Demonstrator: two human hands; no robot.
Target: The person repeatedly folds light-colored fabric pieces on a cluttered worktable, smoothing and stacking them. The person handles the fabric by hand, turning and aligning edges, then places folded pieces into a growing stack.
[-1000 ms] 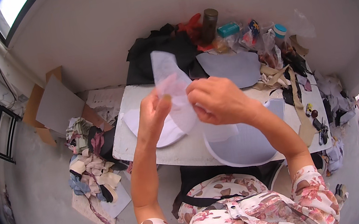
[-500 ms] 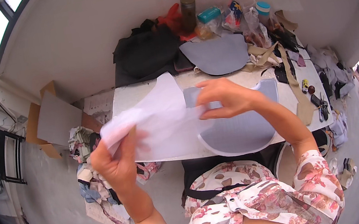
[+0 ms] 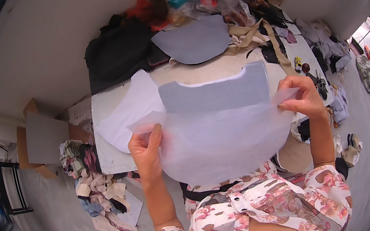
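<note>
A thin, see-through white fabric sheet (image 3: 224, 140) is stretched between my two hands, its rounded lower edge hanging over the table's front edge. My left hand (image 3: 147, 152) pinches its left upper corner between thumb and fingers. At the opposite corner my right hand (image 3: 303, 98) pinches it the same way. Beneath the sheet lies a grey-blue fabric panel (image 3: 215, 94) with a scooped, white-edged top; its lower part is veiled by the sheet. To the left, a white cut piece (image 3: 134, 109) lies on the table, partly under the sheet's corner.
Along the back of the white table (image 3: 115, 159) are black fabric (image 3: 123, 53), another grey cut piece (image 3: 195, 42), a dark jar (image 3: 157, 2) and plastic bags. Scissors (image 3: 319, 86) and a toy car (image 3: 298, 64) lie at right. Scraps (image 3: 103, 194) are heaped left, near a cardboard box (image 3: 47, 138).
My right hand has moved right and the sheet has been spread from a bunched state across the grey panel. My left hand has shifted right. The view has tilted somewhat.
</note>
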